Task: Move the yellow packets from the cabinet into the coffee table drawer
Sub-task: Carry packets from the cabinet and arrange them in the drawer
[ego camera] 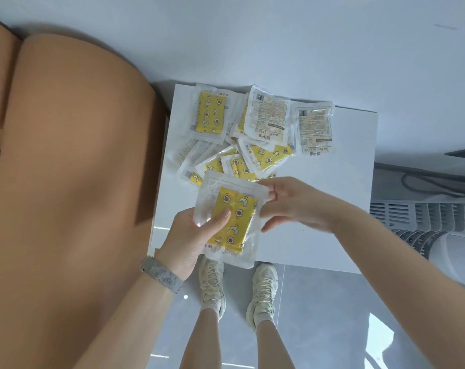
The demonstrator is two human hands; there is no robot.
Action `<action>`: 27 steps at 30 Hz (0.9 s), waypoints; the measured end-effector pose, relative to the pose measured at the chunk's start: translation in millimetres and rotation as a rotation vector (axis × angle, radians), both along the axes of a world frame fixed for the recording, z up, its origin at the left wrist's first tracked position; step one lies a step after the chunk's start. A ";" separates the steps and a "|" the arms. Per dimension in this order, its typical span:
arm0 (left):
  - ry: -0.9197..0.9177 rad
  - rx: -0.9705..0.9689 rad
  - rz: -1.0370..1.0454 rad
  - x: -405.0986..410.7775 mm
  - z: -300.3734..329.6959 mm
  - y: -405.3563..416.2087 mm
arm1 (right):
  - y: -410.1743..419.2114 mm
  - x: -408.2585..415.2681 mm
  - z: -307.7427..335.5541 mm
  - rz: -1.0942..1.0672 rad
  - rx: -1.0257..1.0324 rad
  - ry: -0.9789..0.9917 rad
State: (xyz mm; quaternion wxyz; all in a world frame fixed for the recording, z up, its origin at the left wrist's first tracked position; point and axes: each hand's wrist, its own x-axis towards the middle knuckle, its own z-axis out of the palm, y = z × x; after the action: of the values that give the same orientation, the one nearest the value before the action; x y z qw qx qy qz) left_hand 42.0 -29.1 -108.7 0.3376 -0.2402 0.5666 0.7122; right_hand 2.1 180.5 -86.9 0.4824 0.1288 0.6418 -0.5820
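My left hand (192, 237) grips a yellow packet (235, 217) in clear wrap, thumb pressed on its front, just above the near edge of the white cabinet top (332, 209). My right hand (292, 203) is beside the packet's right edge, its fingertips touching the upper right corner, fingers loosely spread. Behind them, several more yellow packets (252, 158) lie in a loose pile on the cabinet top. One lies face up at the back left (211, 113); two show their printed backs (315, 126).
A tan sofa (66, 155) fills the left side, close against the cabinet. A white slatted basket or appliance (425, 222) stands to the right with a dark cable behind it. My feet in pale sneakers (239, 288) stand on the grey tile floor below the cabinet edge.
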 end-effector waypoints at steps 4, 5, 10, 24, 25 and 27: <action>-0.025 -0.024 0.155 -2.4 1.0 -9.0 | 0.6 -55.4 -13.0 0.063 0.680 0.293; -0.022 -0.047 0.190 -2.9 -0.2 -10.5 | -4.6 -70.2 -17.1 0.075 0.875 0.401; 0.008 -0.148 0.334 -4.6 -0.5 -12.8 | -37.8 -123.1 -53.4 0.115 1.074 0.389; -0.002 -0.127 0.354 -14.0 -2.9 -21.0 | -53.7 -76.7 -88.7 0.109 1.134 0.805; -0.003 -0.131 0.352 -14.3 -2.7 -21.5 | -53.2 -72.9 -86.1 0.095 1.123 0.816; -0.005 -0.135 0.349 -15.1 -2.8 -22.6 | -51.1 -66.9 -80.7 0.075 1.074 0.828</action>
State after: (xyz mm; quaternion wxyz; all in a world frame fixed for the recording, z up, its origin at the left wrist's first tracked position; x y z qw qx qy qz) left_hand 26.8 -51.7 -111.5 0.1935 -0.3585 0.5620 0.7199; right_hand -64.8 129.4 -167.6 0.0858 0.0949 0.9777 -0.1666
